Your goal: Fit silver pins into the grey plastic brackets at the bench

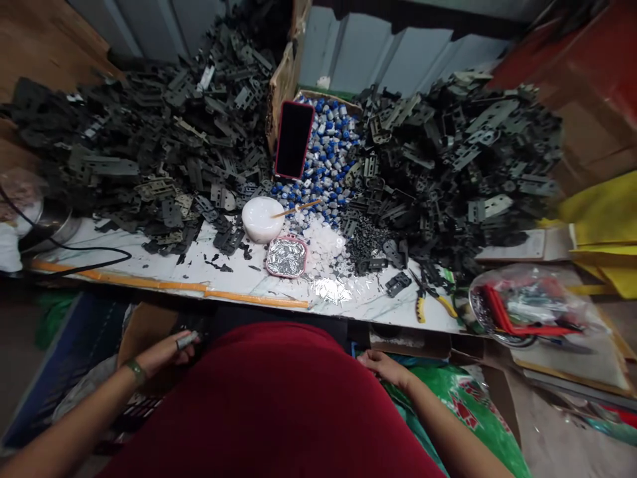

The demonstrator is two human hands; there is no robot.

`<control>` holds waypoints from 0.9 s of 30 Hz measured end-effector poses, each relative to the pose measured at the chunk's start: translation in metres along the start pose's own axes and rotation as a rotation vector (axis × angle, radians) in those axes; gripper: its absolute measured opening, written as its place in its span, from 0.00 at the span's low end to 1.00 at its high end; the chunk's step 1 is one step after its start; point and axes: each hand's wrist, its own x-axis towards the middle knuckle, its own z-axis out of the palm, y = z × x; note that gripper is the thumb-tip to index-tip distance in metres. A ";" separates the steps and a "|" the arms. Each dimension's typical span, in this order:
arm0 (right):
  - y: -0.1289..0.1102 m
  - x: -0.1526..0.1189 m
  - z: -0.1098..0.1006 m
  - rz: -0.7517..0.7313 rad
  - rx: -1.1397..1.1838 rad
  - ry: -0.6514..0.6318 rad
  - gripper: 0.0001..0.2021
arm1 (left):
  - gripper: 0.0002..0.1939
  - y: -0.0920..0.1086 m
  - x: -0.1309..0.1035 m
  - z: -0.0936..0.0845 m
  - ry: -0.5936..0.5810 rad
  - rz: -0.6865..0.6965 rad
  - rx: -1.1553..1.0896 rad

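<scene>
Left hand point(183, 346) down by box point(142, 326), right hand point(381, 366) near green bag point(465, 398), both below tabletop point(239, 279) edge. Kinda curled, can't tell if pinching anything tbh.

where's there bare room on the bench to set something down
Longest free strip, left of the tray: bench between the left pile and orange tape, with a cable and scraps on it. A smaller patch lies between the shiny pins and the pliers. Behind, around the bowl, phone and right pile, it's crowded.
</scene>
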 end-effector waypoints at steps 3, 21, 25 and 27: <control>-0.037 -0.012 0.001 -0.186 -0.141 -0.097 0.28 | 0.19 0.056 0.002 -0.014 -0.050 0.151 0.136; -0.282 0.023 0.059 -0.677 -1.418 0.513 0.12 | 0.17 0.212 0.052 -0.001 0.615 0.801 1.583; -0.277 0.033 0.070 -0.667 -1.402 0.486 0.14 | 0.15 0.193 0.052 -0.004 0.586 1.010 1.537; -0.277 0.035 0.071 -0.669 -1.393 0.486 0.14 | 0.14 0.188 0.055 -0.007 0.547 1.097 1.440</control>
